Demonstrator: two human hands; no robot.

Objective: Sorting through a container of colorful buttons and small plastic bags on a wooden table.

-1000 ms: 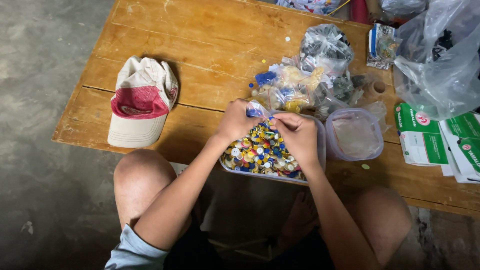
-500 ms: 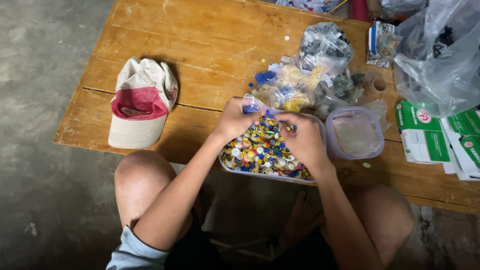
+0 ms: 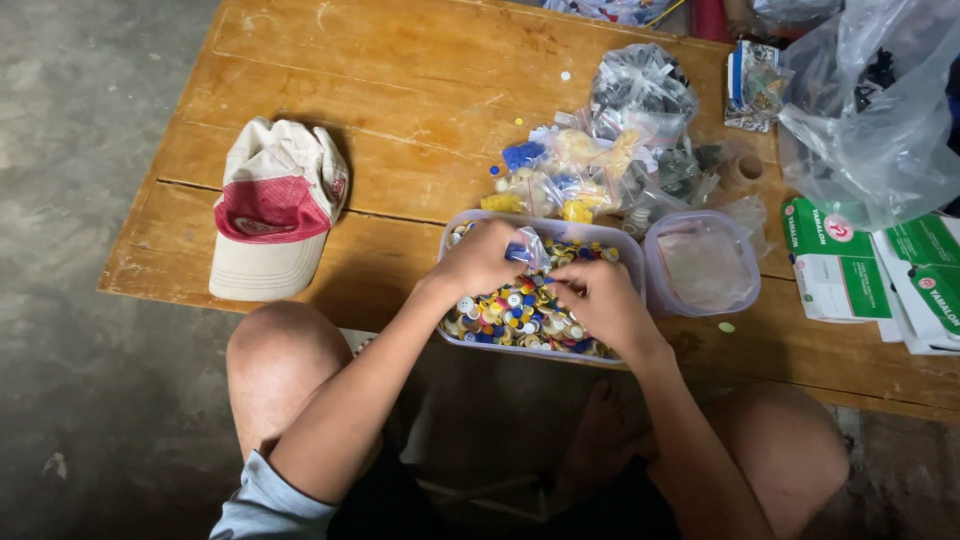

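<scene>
Both hands have stayed over the shallow, clear rectangular plastic tub [image 3: 634, 262] of small round buttons in yellow, blue and white [image 3: 505, 312], which sits at the near edge of the worn, scratched wooden plank table [image 3: 380, 90]; compared with half a second ago they have barely shifted, the right hand now slightly lower. The left hand [image 3: 482, 260] is curled closed, pinching a small clear, crinkled plastic bag with blue contents [image 3: 528, 248], and the right hand [image 3: 597, 300] has its fingers bent in just beside that bag; whether it grips the bag cannot be told. Behind the tub lies a heap of little glossy clear bags [image 3: 585, 170] holding yellow and blue pieces. Just right of the tub stands a smaller, cloudy, rounded-square plastic container [image 3: 703, 264]. To the left rests a soft cream and red fabric cap [image 3: 275, 208]. Green and white cardboard boxes [image 3: 835, 270] lie at the far right, under a large crumpled clear plastic bag [image 3: 870, 110].
</scene>
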